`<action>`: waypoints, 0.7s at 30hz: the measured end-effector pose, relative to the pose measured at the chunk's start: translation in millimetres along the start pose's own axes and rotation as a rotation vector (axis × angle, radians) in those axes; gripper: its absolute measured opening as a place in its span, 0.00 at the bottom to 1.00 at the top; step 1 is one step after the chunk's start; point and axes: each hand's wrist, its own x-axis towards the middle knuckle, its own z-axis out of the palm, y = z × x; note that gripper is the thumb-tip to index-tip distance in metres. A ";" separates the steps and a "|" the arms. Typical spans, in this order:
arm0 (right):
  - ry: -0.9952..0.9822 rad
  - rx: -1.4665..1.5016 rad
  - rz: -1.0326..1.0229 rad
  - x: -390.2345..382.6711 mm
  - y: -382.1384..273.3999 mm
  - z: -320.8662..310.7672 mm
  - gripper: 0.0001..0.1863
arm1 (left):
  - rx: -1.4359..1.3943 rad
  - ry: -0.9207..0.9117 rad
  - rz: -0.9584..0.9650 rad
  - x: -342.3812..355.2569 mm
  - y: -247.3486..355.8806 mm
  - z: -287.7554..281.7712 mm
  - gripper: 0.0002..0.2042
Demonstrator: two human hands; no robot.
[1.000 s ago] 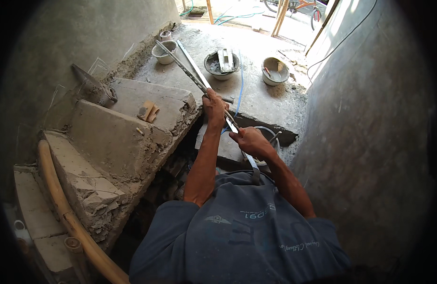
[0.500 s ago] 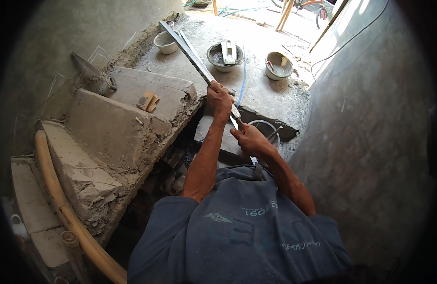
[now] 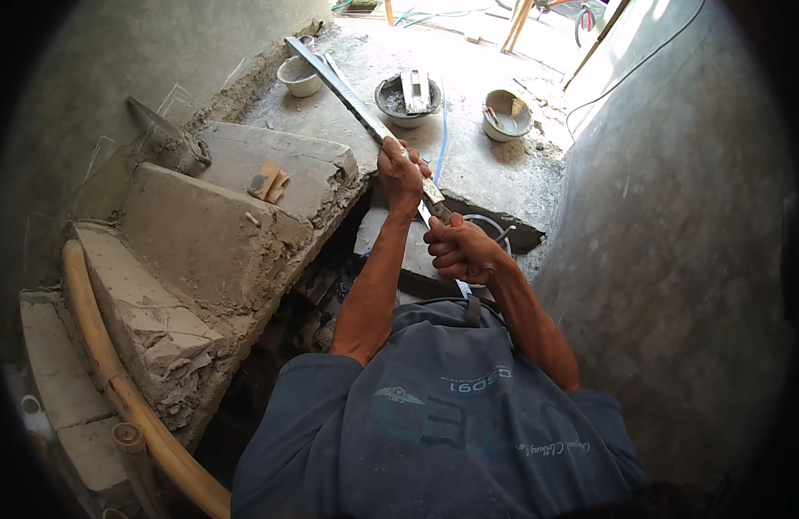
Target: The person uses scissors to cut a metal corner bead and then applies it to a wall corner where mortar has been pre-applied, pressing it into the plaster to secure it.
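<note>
My left hand (image 3: 399, 173) is closed around long, pale, mud-streaked metal bars (image 3: 348, 95), which slant from my body up toward the far left. Just below it and to the right, my right hand (image 3: 464, 246) is closed on a short metal piece (image 3: 438, 209) lying along the bars; its exact shape is partly hidden by my fingers. A light strip shows below both hands.
Concrete steps (image 3: 214, 216) with a bamboo pole (image 3: 105, 363), wood scraps (image 3: 268, 182) and a blade tool (image 3: 170, 138) fill the left. Three buckets (image 3: 506, 117) stand on the landing, near a blue hose (image 3: 441, 130). A bucket (image 3: 490, 227) sits below; rough walls (image 3: 659, 259) flank me.
The bars' far end has risen and the upper bar now lies over the other. My right hand has turned slightly, its fingers now showing curled. The view has shifted a little.
</note>
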 end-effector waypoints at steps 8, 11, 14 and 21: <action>0.321 -0.264 -0.121 0.1 10.6 26.3 0.16 | 0.169 0.081 0.075 4.0 -3.5 2.0 0.26; 0.436 -0.513 -0.147 1.8 9.3 28.3 0.17 | 0.205 0.090 0.101 5.5 -1.7 4.9 0.26; 0.564 -1.041 -0.263 10.2 12.8 19.2 0.18 | 0.172 0.097 0.085 13.7 -6.5 -2.3 0.25; 0.608 -1.469 -0.208 -10.4 -9.4 26.9 0.17 | -0.012 0.081 -0.255 19.5 -13.2 -20.7 0.20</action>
